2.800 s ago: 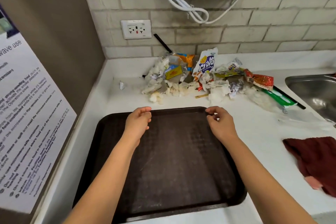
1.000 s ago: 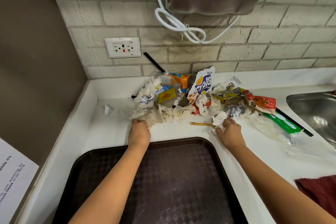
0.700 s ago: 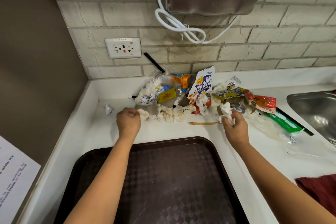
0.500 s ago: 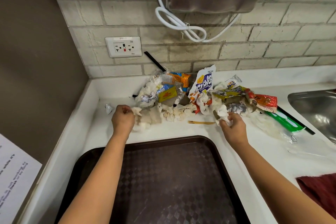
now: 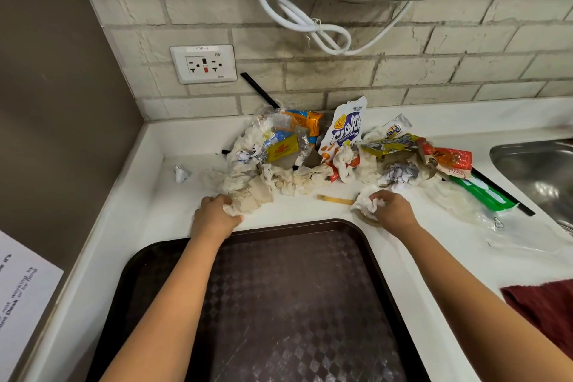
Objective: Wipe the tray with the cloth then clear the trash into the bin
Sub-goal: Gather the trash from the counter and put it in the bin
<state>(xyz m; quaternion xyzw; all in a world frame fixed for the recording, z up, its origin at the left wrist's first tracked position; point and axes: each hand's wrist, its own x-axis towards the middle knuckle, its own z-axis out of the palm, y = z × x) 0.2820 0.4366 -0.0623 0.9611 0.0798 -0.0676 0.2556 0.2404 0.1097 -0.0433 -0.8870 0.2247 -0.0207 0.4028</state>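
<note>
Left hand [image 5: 214, 216] curled round crumpled tissue [image 5: 245, 192] at trash pile [image 5: 338, 155] left near edge. Right hand [image 5: 391, 211] clutches white tissue wad [image 5: 367, 204]; brown scrap under it, probably paper. Dark tray [image 5: 148, 273] near, on white counter [image 5: 173, 214]. Red cloth [image 5: 545, 310] near right. Steel sink [image 5: 539, 170] far right. Brick wall [image 5: 434, 49], socket [image 5: 203, 64], white cord [image 5: 305, 25] behind.

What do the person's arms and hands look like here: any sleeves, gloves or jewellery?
Both forearms are bare as far as the frame shows, with no sleeves in view. The left hand and right hand wear no gloves. No watch, bracelet or ring shows on the wrists or the visible fingers.
</note>
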